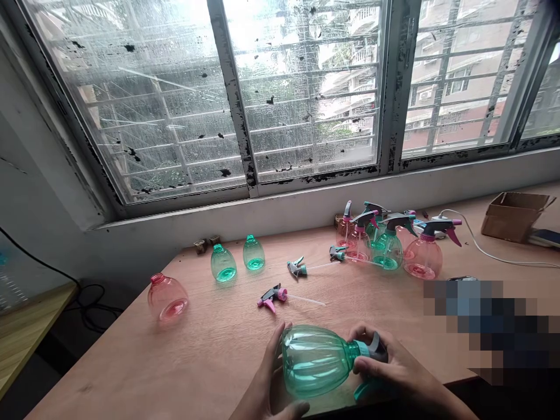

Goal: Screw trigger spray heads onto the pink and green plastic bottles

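A green see-through spray bottle [312, 359] lies on its side near the front edge of the wooden table [210, 344]. My left hand [266, 379] cups its round body from the left. My right hand [394, 370] is closed around the bottle's neck and its grey-and-teal trigger head [371, 347]. A loose pink trigger head with its tube [275, 296] lies just beyond the bottle. Another loose teal one [298, 268] lies further back.
Two capless green bottles [223, 263] [254, 253] and a capless pink bottle [167, 297] stand at the left. Several assembled pink and green spray bottles [389, 245] cluster at the back right. A cardboard box [514, 216] and a white cable [481, 245] sit far right, under the window.
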Available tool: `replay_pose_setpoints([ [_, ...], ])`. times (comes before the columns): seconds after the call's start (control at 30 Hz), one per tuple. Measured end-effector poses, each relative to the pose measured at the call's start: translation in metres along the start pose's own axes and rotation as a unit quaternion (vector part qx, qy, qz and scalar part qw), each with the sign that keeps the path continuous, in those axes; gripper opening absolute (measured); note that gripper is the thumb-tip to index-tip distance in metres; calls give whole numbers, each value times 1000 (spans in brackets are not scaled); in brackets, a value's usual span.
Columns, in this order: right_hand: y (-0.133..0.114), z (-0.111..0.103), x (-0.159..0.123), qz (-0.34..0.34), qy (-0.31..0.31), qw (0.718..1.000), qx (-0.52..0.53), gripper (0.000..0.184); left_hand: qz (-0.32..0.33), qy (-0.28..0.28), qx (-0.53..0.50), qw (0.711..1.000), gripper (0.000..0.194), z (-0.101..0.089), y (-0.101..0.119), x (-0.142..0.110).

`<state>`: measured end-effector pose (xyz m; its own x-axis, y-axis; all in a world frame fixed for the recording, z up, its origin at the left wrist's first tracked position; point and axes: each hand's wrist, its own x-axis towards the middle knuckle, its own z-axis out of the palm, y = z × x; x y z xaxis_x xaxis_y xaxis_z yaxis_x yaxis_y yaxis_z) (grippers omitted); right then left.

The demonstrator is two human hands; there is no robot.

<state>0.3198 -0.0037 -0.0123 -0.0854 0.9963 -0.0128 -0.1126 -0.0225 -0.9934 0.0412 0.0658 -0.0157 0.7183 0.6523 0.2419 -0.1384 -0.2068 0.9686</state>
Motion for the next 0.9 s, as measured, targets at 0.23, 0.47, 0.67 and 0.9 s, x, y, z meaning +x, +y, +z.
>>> replay_pose_setpoints([
  [0.23,-2,-1,1,-16,-14,999,-30,45,-20,7,-35,999,94,9,15,0],
  [0.47,-3,-2,0,-19,-5,999,-47,43,-14,22,11,1000,84,-1,4,0],
  [0.67,-5,-1,-2,-16,-5,999,-46,46,-23,4,18,1000,96,3,17,-2],
  [0.9,-4,0,-2,-6,-15,1000,-26,46,-18,3,-49,999,93,4,4,1],
])
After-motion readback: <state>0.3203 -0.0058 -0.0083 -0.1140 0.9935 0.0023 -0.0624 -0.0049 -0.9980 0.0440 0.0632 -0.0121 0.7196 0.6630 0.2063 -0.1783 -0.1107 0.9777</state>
